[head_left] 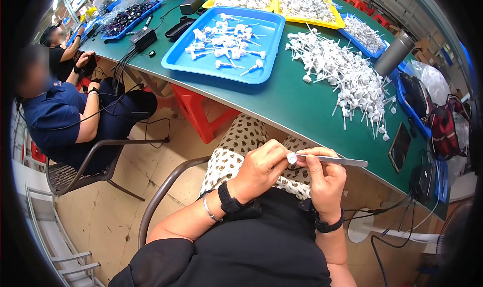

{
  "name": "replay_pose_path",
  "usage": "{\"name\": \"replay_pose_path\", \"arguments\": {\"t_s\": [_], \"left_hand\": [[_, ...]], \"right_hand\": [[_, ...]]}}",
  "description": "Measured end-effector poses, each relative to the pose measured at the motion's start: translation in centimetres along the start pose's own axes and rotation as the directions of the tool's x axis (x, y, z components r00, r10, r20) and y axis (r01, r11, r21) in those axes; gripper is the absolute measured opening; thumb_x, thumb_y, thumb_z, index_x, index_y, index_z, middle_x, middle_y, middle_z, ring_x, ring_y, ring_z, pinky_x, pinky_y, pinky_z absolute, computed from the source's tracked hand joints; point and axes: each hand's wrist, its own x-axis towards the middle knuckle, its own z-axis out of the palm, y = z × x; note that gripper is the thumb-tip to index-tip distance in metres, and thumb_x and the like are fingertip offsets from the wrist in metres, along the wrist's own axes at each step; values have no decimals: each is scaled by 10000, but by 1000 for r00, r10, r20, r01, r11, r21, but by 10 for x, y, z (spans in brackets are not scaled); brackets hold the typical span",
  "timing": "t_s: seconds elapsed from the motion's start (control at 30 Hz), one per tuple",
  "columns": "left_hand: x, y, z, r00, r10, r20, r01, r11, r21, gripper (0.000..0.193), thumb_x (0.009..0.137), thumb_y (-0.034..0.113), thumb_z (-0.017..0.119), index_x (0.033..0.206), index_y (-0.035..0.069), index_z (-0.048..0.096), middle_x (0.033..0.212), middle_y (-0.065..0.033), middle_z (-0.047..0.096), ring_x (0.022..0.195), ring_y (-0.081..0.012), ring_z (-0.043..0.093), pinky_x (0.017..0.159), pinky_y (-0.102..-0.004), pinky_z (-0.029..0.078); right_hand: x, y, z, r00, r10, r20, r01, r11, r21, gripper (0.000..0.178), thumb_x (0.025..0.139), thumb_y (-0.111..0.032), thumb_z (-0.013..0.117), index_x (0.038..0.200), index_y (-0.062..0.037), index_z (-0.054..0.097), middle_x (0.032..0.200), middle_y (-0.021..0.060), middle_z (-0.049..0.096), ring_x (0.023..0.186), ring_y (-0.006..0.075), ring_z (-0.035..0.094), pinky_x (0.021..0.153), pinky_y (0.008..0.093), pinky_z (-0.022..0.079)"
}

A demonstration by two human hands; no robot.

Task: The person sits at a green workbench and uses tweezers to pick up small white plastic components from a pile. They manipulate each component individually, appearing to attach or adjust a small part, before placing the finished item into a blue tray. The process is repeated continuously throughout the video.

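White plastic stemmed piece [292, 158], round head showing, is up between my hands over my lap, off the table edge. My left hand [261, 165] has it pinched in the fingertips, at 9 o'clock from the piece. My right hand [324, 178], at about 4 o'clock, grips steel tweezers [349, 161]; blunt end sticks out toward 3 o'clock, working end points at the piece. Can't tell whether the tips touch it, fingers are in the way.

Step, my read: close tweezer work on one single piece. Next move, I'd judge, calls for a steady left pinch and small, light tip control so the head doesn't twist.

Similar pieces: a few in the blue tray [271, 32] at 11 o'clock from my hands, big loose pile [347, 78] at 1 o'clock on the green table [302, 108].

Writing: none I can read on the piece, tweezers or tray. Phone [400, 147] at 3 o'clock, no legible text. My trousers [236, 141] carry a repeating dark motif, no words made out.
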Motion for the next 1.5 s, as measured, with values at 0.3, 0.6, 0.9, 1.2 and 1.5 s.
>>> {"name": "replay_pose_path", "arguments": {"t_s": [0.3, 0.6, 0.9, 1.2, 1.5], "left_hand": [[0, 0, -1, 1000, 23, -7, -23, 999, 27, 117, 891, 6, 751, 997, 41, 714, 881, -77, 669, 748, -222, 673, 636, -324, 540], [-1, -1, 0, 1000, 18, -3, -18, 999, 26, 129, 879, -6, 755, 991, 40, 708, 874, -77, 666, 749, -223, 676, 636, -325, 539], [-4, -5, 4, 999, 3, 32, -2, 999, -54, 135, 864, -21, 758, 975, 29, 701, 883, -84, 673, 769, -227, 680, 650, -329, 540], [3, -3, 0, 1000, -16, 11, 17, 998, -59, 108, 876, 3, 763, 960, 28, 700, 881, -80, 675, 767, -221, 676, 654, -322, 540], [2, -2, 2, 1000, 10, -2, -10, 999, -32, 110, 873, 5, 769, 951, 28, 695, 868, -78, 663, 753, -219, 669, 641, -322, 533]], "right_hand": [[0, 2, 1, 1000, 6, -7, -6, 1000, 5, 124, 1018, 1, 615, 1031, 98, 691, 1025, 104, 716, 896, 179, 736, 825, 288, 607], [-1, 1, 0, 999, -37, 39, 42, 990, -136, 120, 1036, -25, 597, 1054, 78, 655, 1007, 123, 718, 924, 189, 739, 826, 300, 612], [3, -2, -10, 990, -50, 133, 76, 976, -202, 71, 971, 1, 679, 1019, 40, 715, 923, 90, 725, 767, 147, 694, 682, 270, 546], [-1, 2, -1, 995, -100, 0, 100, 993, -68, 111, 965, -5, 707, 1068, 34, 718, 988, 76, 737, 786, 104, 653, 695, 240, 516], [0, 6, -2, 987, -156, 32, 159, 976, -147, 108, 963, 6, 699, 1064, 39, 719, 977, 95, 741, 781, 130, 663, 696, 256, 528]]}}
